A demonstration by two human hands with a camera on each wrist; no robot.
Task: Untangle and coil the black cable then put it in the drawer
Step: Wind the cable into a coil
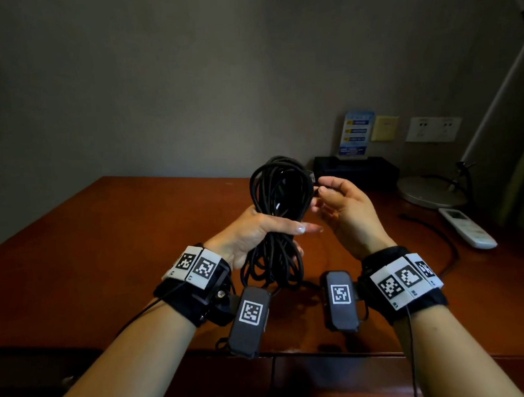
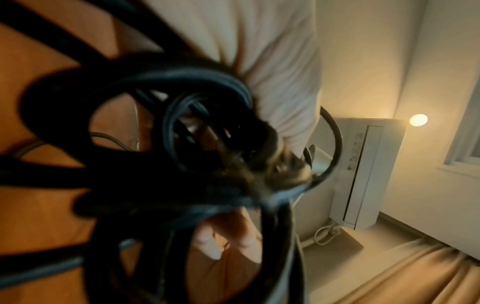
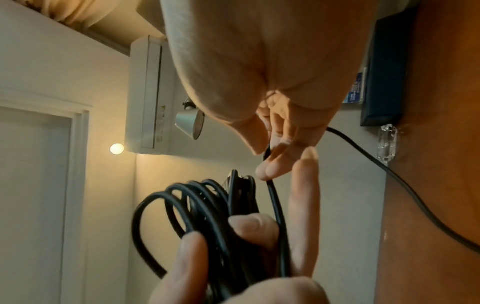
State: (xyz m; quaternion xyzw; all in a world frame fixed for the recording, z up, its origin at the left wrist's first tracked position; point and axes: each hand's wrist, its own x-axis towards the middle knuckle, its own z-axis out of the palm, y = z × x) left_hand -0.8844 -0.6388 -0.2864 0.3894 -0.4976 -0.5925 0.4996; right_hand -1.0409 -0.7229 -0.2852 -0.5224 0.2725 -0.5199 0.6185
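Observation:
The black cable [image 1: 280, 194] is gathered into a bundle of several loops, held upright above the wooden desk [image 1: 103, 238]. My left hand [image 1: 257, 235] grips the bundle round its middle, thumb across the front, loops hanging below it. My right hand [image 1: 331, 194] pinches one strand of the cable [image 3: 272, 193] at the bundle's upper right between thumb and fingers [image 3: 270, 166]. The left wrist view is filled by blurred cable loops [image 2: 182, 127]. No drawer front is clearly visible.
A black box [image 1: 354, 169] with a blue card stands at the desk's back right. A lamp base [image 1: 429, 191], a white remote [image 1: 468, 228] and another thin black cord [image 1: 434, 233] lie at the right. Wall sockets [image 1: 433, 129] sit above.

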